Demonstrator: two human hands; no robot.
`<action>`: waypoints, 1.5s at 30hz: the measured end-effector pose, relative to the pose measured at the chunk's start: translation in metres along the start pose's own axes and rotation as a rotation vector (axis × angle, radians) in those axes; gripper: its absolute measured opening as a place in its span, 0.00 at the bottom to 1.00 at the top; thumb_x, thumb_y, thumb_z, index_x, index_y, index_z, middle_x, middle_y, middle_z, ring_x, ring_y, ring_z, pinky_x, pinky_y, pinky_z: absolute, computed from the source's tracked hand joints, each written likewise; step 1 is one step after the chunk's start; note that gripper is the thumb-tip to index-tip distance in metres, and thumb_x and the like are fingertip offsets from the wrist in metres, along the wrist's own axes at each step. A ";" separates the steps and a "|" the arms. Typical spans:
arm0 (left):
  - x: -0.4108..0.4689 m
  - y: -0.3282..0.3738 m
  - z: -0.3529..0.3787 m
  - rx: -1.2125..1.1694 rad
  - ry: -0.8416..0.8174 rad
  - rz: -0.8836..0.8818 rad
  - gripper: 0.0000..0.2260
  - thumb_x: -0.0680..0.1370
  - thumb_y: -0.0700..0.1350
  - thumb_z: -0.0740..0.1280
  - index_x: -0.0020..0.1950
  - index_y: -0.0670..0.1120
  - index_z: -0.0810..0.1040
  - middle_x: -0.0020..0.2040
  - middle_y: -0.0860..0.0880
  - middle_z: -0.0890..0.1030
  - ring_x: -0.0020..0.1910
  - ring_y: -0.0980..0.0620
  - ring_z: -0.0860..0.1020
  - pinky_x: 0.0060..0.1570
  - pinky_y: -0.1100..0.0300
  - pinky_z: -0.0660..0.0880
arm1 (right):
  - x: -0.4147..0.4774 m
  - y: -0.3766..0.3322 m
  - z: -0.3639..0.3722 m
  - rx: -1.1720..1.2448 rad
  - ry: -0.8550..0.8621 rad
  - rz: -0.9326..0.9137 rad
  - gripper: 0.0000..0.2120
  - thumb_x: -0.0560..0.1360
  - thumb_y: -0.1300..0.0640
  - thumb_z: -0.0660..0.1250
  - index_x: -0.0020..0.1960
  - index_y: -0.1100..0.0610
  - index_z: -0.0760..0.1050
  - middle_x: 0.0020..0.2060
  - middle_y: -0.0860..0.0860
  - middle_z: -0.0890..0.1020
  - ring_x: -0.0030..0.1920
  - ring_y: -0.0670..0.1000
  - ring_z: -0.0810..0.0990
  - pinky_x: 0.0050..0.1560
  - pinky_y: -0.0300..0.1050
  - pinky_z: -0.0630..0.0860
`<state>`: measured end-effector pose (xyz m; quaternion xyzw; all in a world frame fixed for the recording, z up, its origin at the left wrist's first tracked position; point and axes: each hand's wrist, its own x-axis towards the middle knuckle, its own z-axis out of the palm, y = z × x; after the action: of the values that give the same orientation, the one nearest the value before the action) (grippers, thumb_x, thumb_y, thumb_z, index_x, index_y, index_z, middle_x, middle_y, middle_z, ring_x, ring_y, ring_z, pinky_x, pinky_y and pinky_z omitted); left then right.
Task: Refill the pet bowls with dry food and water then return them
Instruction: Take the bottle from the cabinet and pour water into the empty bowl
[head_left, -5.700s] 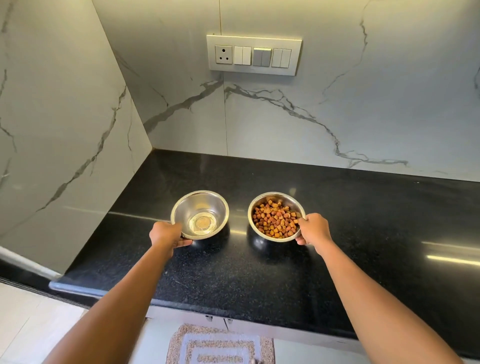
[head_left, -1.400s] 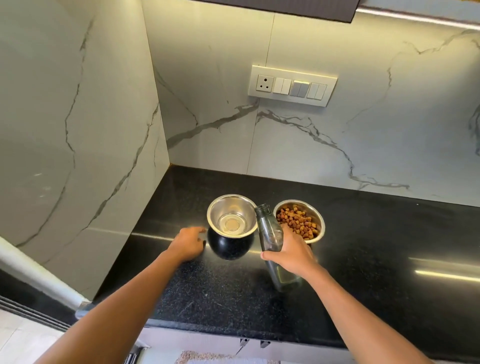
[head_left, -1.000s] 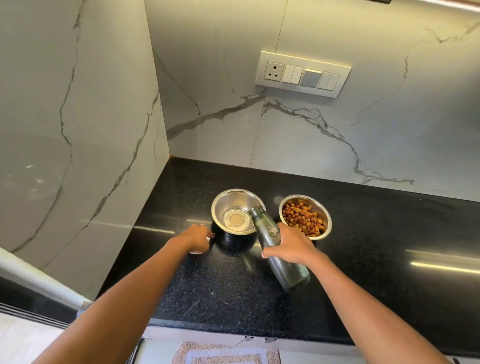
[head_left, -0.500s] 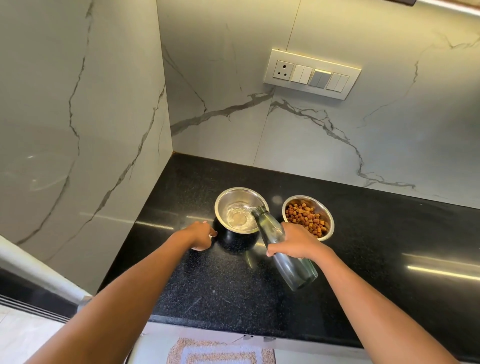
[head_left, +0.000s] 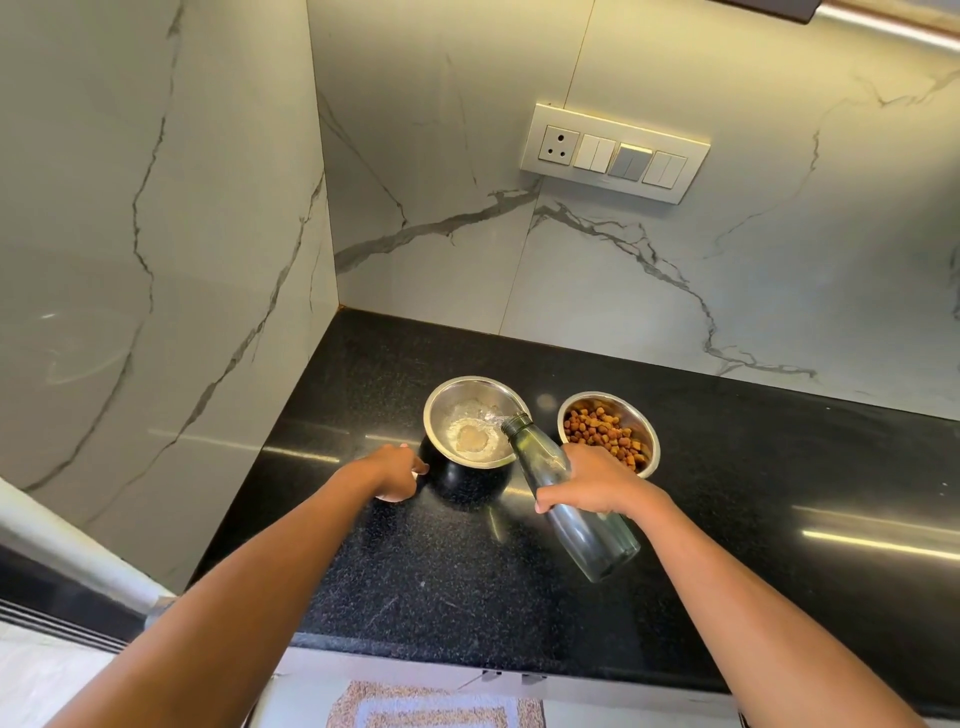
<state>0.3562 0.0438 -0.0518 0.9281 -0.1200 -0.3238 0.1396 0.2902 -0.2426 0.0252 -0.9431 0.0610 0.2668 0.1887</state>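
Two steel bowls stand on the black countertop (head_left: 467, 582). The left bowl (head_left: 447, 400) has water splashing inside it. The right bowl (head_left: 649, 441) holds brown dry food (head_left: 602, 428). My right hand (head_left: 592, 480) grips a clear glass bottle (head_left: 597, 540), tilted so its open mouth rests over the left bowl's rim, and water runs out of it. My left hand (head_left: 392, 470) sits on the counter against the left bowl's dark outer side, fingers curled, steadying it.
Marble walls close the corner at the left and back. A socket and switch panel (head_left: 613, 153) hangs on the back wall. A patterned mat (head_left: 436, 709) lies on the floor below the counter's front edge. The counter extends to the right.
Over the last second the bottle has tipped further down and water now pours into the left bowl. Earlier, both hands held the bowls and no bottle was in view.
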 end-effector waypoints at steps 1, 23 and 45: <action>0.001 -0.001 0.000 -0.006 -0.001 -0.001 0.29 0.77 0.34 0.56 0.77 0.51 0.69 0.80 0.42 0.63 0.77 0.40 0.65 0.73 0.48 0.65 | -0.001 0.000 -0.001 -0.003 -0.006 -0.002 0.31 0.57 0.35 0.76 0.53 0.51 0.77 0.51 0.50 0.83 0.50 0.53 0.83 0.55 0.57 0.84; 0.000 -0.001 0.000 0.008 0.015 0.038 0.29 0.77 0.33 0.56 0.77 0.51 0.69 0.78 0.43 0.66 0.76 0.43 0.66 0.73 0.49 0.65 | 0.000 0.007 0.000 -0.023 -0.064 -0.001 0.32 0.57 0.34 0.77 0.54 0.50 0.77 0.51 0.50 0.83 0.51 0.53 0.84 0.58 0.57 0.84; 0.005 -0.005 0.001 0.004 0.000 0.036 0.30 0.76 0.33 0.57 0.77 0.52 0.70 0.78 0.45 0.68 0.75 0.43 0.67 0.72 0.49 0.66 | 0.000 0.009 -0.005 -0.003 -0.088 -0.026 0.30 0.58 0.35 0.77 0.53 0.52 0.79 0.51 0.52 0.83 0.51 0.56 0.83 0.47 0.48 0.78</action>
<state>0.3600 0.0469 -0.0573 0.9261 -0.1371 -0.3208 0.1434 0.2910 -0.2529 0.0264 -0.9314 0.0399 0.3057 0.1933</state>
